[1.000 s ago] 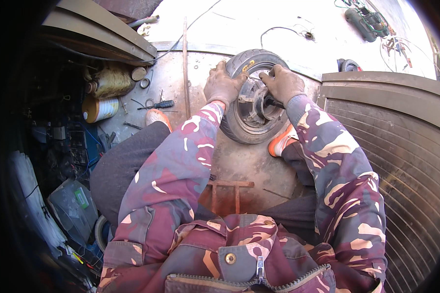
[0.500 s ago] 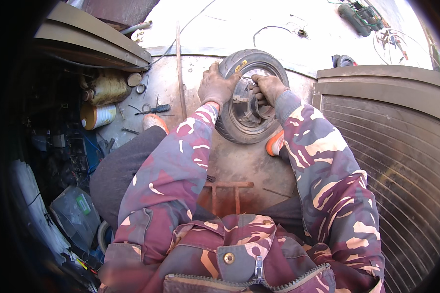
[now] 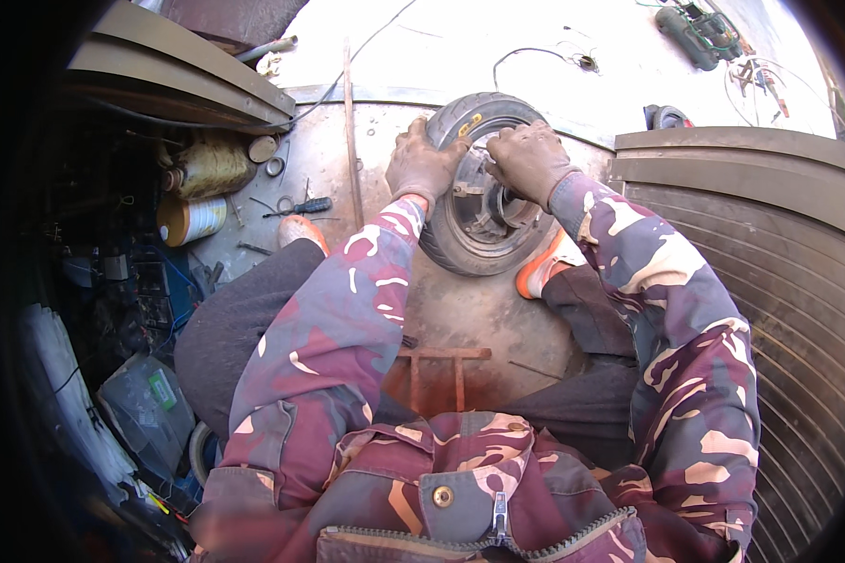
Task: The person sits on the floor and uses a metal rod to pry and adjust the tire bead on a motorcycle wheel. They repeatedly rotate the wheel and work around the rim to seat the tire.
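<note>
A scooter wheel with a black tyre and a metal hub stands tilted on the floor in front of me. My left hand, in a dirty glove, grips the tyre's upper left side, its thumb reaching toward the rim. Over the upper right of the rim is my right hand, also gloved, back upward. Its fingers curl down toward the hub, and whatever they hold is hidden under them. Part of the hub and rim shows between the two hands.
A wooden stick and a screwdriver lie left of the wheel. Further left are a stained jug and a white-and-yellow tin. A ribbed brown panel borders the right side. A rusty metal frame lies near me.
My right hand has turned back-up and shifted slightly, its fingers now curled over the rim's right side. The right forearm has swung outward. My left hand stays on the tyre.
</note>
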{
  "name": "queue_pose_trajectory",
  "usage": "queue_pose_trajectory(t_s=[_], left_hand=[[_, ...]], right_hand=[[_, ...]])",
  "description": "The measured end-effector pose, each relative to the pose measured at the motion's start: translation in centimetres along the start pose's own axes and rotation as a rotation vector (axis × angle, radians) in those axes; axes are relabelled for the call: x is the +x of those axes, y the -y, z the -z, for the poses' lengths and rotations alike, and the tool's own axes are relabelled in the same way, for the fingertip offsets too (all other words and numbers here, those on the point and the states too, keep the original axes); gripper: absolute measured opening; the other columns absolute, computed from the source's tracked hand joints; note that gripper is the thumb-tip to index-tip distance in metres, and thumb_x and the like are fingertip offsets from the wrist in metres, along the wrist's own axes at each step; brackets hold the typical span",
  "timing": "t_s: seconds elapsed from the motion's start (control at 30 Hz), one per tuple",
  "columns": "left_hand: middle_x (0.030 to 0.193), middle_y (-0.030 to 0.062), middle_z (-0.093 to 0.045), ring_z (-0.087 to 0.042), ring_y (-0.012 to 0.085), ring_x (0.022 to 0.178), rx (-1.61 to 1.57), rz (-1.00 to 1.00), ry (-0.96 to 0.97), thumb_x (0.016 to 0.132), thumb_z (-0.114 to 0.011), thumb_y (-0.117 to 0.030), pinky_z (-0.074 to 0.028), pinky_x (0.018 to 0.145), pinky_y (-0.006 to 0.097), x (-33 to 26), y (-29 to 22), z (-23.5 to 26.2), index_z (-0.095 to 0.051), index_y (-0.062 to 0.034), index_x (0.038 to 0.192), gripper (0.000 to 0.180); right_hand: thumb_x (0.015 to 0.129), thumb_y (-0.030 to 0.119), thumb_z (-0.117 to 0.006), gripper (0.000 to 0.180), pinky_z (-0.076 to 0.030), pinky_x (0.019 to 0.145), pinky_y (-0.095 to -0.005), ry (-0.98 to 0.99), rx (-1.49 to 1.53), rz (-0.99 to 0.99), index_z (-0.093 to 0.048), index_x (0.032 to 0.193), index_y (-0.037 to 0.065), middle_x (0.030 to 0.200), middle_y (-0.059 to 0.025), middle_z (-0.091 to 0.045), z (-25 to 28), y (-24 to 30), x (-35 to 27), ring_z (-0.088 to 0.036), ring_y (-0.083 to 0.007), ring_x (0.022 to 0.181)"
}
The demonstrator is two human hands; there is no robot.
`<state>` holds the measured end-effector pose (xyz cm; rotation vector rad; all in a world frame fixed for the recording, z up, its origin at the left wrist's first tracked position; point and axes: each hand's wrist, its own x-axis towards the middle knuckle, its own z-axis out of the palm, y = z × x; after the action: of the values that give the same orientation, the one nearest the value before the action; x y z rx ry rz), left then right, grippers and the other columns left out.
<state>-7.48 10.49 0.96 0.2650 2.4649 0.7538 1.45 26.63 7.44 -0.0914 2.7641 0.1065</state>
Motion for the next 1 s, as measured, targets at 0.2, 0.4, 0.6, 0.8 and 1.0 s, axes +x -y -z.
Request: queue_pose_trajectory(t_s=[0.2,0.4,0.6,0.8,1.0], left_hand=[[0.147,0.0259,-0.061,-0.063,0.0392,0.136,0.0,0.007,0.0,0.088,-0.079,-0.063,-0.053,0.113,0.046,0.0,-0.1,0.0,-0.05,-0.0089,0.159,0.094],[0.147,0.0242,-0.061,-0.063,0.0377,0.137,0.018,0.017,0.0,0.089,-0.077,-0.064,-0.053,0.114,0.046,0.1,-0.3,0.0,-0.05,-0.0099,0.159,0.093],[0.149,0.0262,-0.061,-0.063,0.0384,0.137,-0.016,0.034,0.027,0.088,-0.078,-0.064,-0.051,0.115,0.045,0.4,-1.0,0.3,-0.053,-0.007,0.159,0.094],[0.146,0.0237,-0.062,-0.063,0.0372,0.137,-0.008,0.016,0.012,0.089,-0.077,-0.064,-0.052,0.114,0.046,0.1,-0.5,0.3,-0.053,-0.0086,0.155,0.09],[0.151,0.0241,-0.06,-0.061,0.0374,0.14,-0.008,0.019,0.045,0.089,-0.075,-0.067,-0.05,0.117,0.045,0.3,-0.5,0.4,-0.051,-0.0083,0.16,0.096]], right_hand=[[0.1,0.026,-0.066,0.024,-0.058,0.093,-0.0479,0.059,-0.005,0.064,-0.08,0.102,0.007,0.106,-0.0176,-0.081,0.4,-0.8,1.0,-0.08,-0.0329,0.102],[0.111,0.048,-0.051,0.053,-0.056,0.098,-0.0462,0.106,0.496,-0.546,-0.08,0.111,0.003,0.115,-0.0202,-0.079,-1.5,-0.4,1.9,-0.077,-0.0358,0.106],[0.109,0.045,-0.059,0.05,-0.054,0.069,-0.0362,0.116,1.105,-0.94,-0.08,0.102,0.0,0.083,-0.0072,-0.074,-5.8,-2.0,4.4,-0.064,-0.0196,0.068],[0.108,0.053,-0.057,0.054,-0.053,0.109,-0.043,0.174,1.044,-0.774,-0.08,0.124,0.006,0.124,-0.018,-0.078,-4.6,-1.9,2.4,-0.072,-0.0335,0.124],[0.104,0.05,-0.06,0.053,-0.053,0.112,-0.0441,0.114,0.604,-0.647,-0.077,0.132,0.007,0.131,-0.0207,-0.076,-2.3,-1.5,1.7,-0.071,-0.0357,0.127]])
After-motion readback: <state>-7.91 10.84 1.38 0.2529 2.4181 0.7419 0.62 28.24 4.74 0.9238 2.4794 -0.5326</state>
